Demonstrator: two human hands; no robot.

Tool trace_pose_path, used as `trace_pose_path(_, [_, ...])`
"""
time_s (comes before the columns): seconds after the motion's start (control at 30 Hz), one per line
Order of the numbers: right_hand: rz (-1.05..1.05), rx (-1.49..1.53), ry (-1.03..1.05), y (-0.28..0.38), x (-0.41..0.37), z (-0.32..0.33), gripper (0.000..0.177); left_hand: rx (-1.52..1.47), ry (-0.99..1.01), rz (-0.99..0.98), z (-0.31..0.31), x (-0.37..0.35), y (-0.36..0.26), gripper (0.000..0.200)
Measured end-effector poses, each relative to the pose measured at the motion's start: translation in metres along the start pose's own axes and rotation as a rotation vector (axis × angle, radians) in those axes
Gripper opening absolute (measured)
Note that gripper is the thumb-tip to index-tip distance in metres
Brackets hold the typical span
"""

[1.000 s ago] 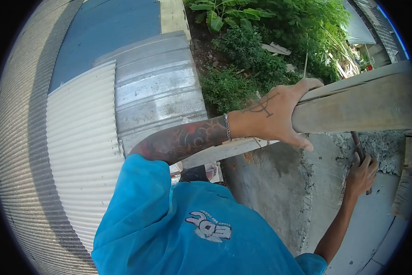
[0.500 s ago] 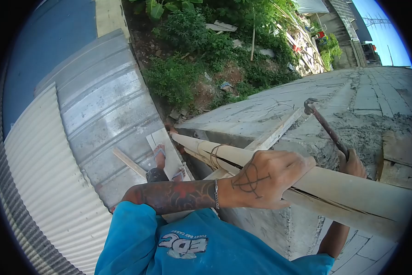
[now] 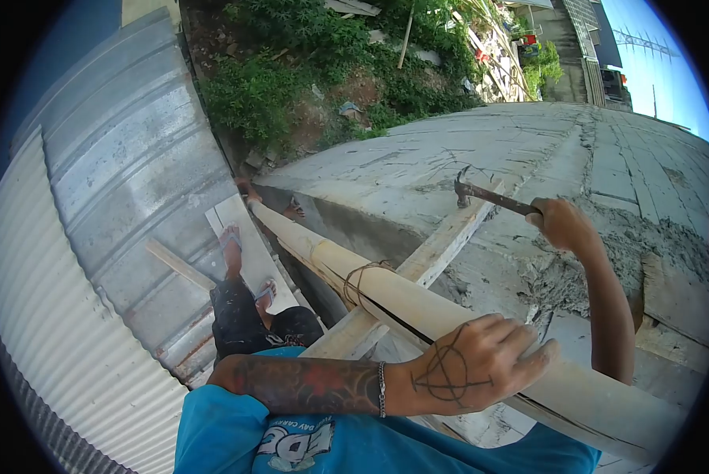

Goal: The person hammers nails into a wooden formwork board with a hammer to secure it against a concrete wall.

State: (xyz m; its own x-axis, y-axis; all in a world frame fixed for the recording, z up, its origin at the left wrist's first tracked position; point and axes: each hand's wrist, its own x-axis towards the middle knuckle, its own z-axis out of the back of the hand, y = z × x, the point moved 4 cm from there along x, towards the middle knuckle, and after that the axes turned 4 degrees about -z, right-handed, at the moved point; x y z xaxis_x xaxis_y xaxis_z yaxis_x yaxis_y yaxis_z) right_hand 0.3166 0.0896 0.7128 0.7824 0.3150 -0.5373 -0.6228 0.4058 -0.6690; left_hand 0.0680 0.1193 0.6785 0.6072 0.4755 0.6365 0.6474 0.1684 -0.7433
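- Lying at far left, ridged metal sheets (image 3: 125, 158) carry a short wooden strip (image 3: 179, 265).
- Crossing over a wooden board (image 3: 449, 245), the pole (image 3: 441, 312) has wire (image 3: 353, 286) looped round it.
- Left hand (image 3: 481, 363): bent over the pole, touching it; whether its grip is clamped, I cannot tell.
- Right hand (image 3: 566, 224): grip closed on the handle of the hammer (image 3: 497, 197), whose head points left, near the board's upper end.

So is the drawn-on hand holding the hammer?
No, the right hand grips the hammer, while the drawn-on left hand holds the pole.
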Motion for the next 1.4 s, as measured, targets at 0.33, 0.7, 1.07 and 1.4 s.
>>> trace_pose_path(0.33, [0.017,0.389,-0.455,0.003,0.013,0.036,0.027,-0.011,0.034,0.007,0.000,0.001,0.000,0.029])
trace_pose_path(0.7, [-0.034,0.282,-0.557,-0.018,0.008,0.056,0.032,-0.007,0.058,-0.044,-0.004,0.003,0.001,0.035])
trace_pose_path(1.07, [0.059,0.134,-0.181,-0.041,0.022,-0.004,0.030,-0.013,0.183,-0.021,0.006,0.016,-0.001,0.053])
trace_pose_path(1.4, [-0.180,0.376,-0.602,-0.061,-0.041,0.037,0.030,0.012,0.206,-0.062,0.006,0.019,-0.006,0.065])
